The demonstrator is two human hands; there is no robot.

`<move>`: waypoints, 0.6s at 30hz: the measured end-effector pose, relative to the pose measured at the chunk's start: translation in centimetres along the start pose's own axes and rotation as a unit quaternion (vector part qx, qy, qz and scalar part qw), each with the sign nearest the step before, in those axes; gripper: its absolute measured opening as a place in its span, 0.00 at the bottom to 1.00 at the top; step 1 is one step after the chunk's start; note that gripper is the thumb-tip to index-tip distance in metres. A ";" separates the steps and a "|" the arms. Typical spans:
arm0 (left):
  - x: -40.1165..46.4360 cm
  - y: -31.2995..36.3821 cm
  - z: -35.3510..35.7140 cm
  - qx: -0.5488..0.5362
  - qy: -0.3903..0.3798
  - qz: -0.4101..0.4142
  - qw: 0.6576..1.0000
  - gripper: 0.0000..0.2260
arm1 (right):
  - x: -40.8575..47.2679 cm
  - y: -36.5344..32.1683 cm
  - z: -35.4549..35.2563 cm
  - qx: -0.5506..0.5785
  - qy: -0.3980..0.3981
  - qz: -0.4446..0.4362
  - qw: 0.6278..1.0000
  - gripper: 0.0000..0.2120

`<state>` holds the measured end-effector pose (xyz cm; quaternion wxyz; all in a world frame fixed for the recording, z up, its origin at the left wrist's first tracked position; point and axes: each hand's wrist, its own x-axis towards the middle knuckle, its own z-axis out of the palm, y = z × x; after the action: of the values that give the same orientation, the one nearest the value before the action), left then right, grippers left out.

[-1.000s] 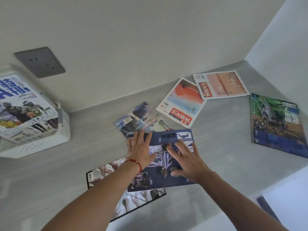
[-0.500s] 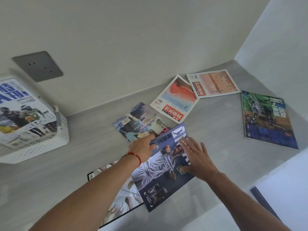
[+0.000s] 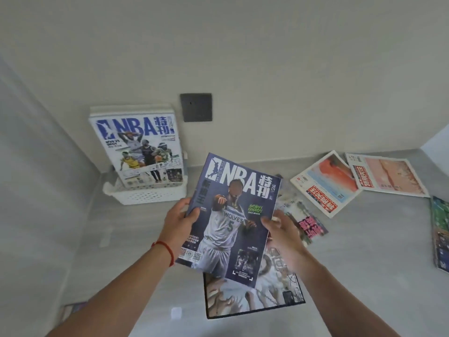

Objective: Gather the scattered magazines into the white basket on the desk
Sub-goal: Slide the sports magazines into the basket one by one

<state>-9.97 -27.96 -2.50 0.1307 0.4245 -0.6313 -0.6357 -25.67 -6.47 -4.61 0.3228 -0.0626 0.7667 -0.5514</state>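
Observation:
I hold a dark blue NBA magazine [image 3: 233, 215] upright above the desk. My left hand [image 3: 181, 221] grips its left edge and my right hand [image 3: 283, 231] grips its right edge. The white basket [image 3: 148, 194] stands at the back left against the wall, with white-covered NBA magazines [image 3: 138, 147] standing in it. Other magazines lie flat on the desk: a black-bordered one [image 3: 255, 295] beneath the held one, one with pink lettering [image 3: 306, 220], two red-and-white ones [image 3: 325, 183] [image 3: 386, 176], and a green one [image 3: 441, 234] at the right edge.
The grey desk [image 3: 121, 239] meets a wall at the back, where a dark socket plate [image 3: 196, 107] sits right of the basket. A side wall closes the far right corner. Another magazine's corner [image 3: 73, 310] shows at the lower left.
Both hands have taken the dark blue magazine off the desk and raised it upright. My view has swung left, so the basket now sits nearer the centre.

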 end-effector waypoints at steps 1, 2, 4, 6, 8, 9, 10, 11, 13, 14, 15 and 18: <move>0.1 0.1 -1.9 -0.009 0.017 0.003 1.000 0.08 | 0.4 -1.4 1.2 -0.021 -0.023 -0.010 0.999 0.12; 0.1 0.3 -3.7 -0.015 0.032 0.012 0.999 0.07 | 0.9 -2.9 2.5 -0.055 -0.040 -0.037 0.997 0.11; 0.4 1.1 -7.2 -0.005 0.055 0.048 0.997 0.06 | 1.8 -6.5 5.6 -0.142 -0.050 -0.111 0.982 0.07; 1.2 2.5 -10.4 0.048 0.091 0.099 0.990 0.04 | 2.4 -10.5 8.7 -0.226 -0.023 -0.183 0.957 0.02; 2.3 4.2 -13.4 0.108 0.132 0.146 0.974 0.04 | 2.6 -14.2 11.5 -0.283 0.026 -0.242 0.927 0.09; 3.0 5.2 -14.8 0.133 0.150 0.170 0.965 0.04 | 2.7 -15.8 12.8 -0.293 0.041 -0.265 0.918 0.12; 3.6 6.1 -16.2 0.155 0.169 0.192 0.954 0.04 | 2.9 -17.2 13.9 -0.294 0.048 -0.283 0.912 0.13; 4.2 6.8 -17.4 0.169 0.188 0.208 0.945 0.04 | 3.0 -18.5 15.1 -0.289 0.049 -0.297 0.909 0.13; 5.4 7.9 -19.5 0.185 0.237 0.227 0.926 0.05 | 3.6 -20.4 17.0 -0.278 0.051 -0.323 0.903 0.11; 6.1 8.3 -20.5 0.197 0.264 0.227 0.917 0.05 | 3.9 -21.1 17.8 -0.280 0.054 -0.336 0.898 0.11; 6.9 8.6 -21.2 0.206 0.284 0.221 0.910 0.05 | 4.2 -21.8 18.6 -0.281 0.059 -0.346 0.893 0.12; 8.9 8.6 -22.2 0.170 0.291 0.172 0.926 0.07 | 5.3 -22.6 20.4 -0.271 0.060 -0.334 0.901 0.14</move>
<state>-2.93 -51.03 5.54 0.3418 0.4918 -0.7274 -0.3350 -24.16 -33.99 9.38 0.0438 -0.3673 0.8382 -0.4008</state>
